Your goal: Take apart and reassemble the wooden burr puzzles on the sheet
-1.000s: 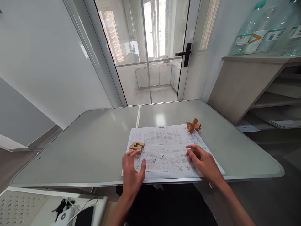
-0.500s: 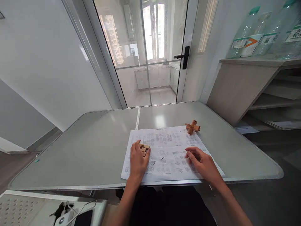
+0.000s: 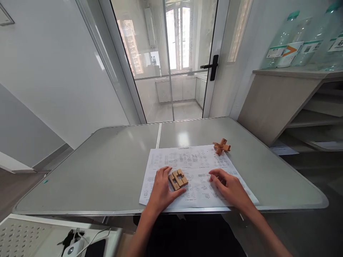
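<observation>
A printed instruction sheet (image 3: 197, 162) lies on the grey table (image 3: 107, 167). On it, near the front, sits a flat cluster of wooden puzzle pieces (image 3: 178, 179). My left hand (image 3: 160, 189) curls round the cluster's left and near sides, thumb under it and fingers touching. My right hand (image 3: 229, 187) rests on the sheet to the right, fingers loosely bent, holding nothing. An assembled wooden burr puzzle (image 3: 221, 146) stands at the sheet's far right corner, clear of both hands.
A glass door (image 3: 177, 60) with a black handle stands behind the table. A wooden shelf unit (image 3: 284, 96) with plastic bottles (image 3: 289, 43) on top is at the right. A white perforated surface with cables (image 3: 75, 242) is below left.
My left hand reached the wooden pieces at the sheet's left side and slid them right and toward me, to the middle front of the sheet. My right hand barely moved.
</observation>
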The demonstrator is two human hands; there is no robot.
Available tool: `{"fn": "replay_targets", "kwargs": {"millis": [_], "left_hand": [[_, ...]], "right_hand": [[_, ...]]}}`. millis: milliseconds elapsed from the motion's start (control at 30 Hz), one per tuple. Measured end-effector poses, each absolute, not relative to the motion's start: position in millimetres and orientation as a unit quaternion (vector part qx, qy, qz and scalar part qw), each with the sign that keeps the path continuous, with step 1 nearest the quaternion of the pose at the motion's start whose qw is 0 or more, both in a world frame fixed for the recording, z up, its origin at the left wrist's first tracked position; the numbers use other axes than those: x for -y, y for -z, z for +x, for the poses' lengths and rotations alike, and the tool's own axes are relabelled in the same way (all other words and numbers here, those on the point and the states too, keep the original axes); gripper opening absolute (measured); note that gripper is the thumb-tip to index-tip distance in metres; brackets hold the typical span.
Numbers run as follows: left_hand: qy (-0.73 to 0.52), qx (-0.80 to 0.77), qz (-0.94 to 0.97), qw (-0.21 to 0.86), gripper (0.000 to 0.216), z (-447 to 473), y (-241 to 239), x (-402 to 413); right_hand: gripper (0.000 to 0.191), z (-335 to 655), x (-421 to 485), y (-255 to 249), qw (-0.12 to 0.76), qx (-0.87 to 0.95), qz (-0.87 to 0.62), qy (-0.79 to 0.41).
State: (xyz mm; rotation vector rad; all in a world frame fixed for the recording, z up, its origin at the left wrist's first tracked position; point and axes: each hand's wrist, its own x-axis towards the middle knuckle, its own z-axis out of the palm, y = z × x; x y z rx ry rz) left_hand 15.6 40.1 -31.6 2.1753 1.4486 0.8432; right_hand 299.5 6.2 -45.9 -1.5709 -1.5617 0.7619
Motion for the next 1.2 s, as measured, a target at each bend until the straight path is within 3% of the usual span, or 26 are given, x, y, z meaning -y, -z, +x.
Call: {"fn": "replay_targets", "kwargs": {"millis": [167, 367, 467, 667, 967, 1200], "left_hand": [[-0.318, -0.525, 0.762, 0.206, 0.056, 10.2, 26.8, -35.8], [-0.352, -0.494, 0.738, 0.295, 0.060, 5.4, 12.9, -31.1], [-0.379, -0.471, 0.721, 0.338, 0.059, 1.4, 14.9, -31.2], [-0.381, -0.456, 0.702, 0.392, 0.063, -1.8, 21.6, -31.4], [-0.370, -0.471, 0.698, 0.393, 0.066, 1.6, 12.4, -28.8], [-0.370, -0.468, 0.689, 0.413, 0.066, 1.2, 13.2, -28.6]], "right_hand": [[0.026, 272.1, -13.2, 34.1, 0.350, 0.707, -0.535, -0.302], [0.064, 243.8, -26.8, 30.4, 0.330, 0.784, -0.452, -0.268], [0.074, 239.8, -36.9, 26.4, 0.312, 0.803, -0.422, -0.282], [0.060, 238.0, -50.1, 12.9, 0.282, 0.802, -0.426, -0.309], [0.057, 230.0, -22.0, 20.4, 0.444, 0.689, -0.424, -0.386], [0.059, 210.1, -11.1, 33.2, 0.506, 0.653, -0.370, -0.425]]}}
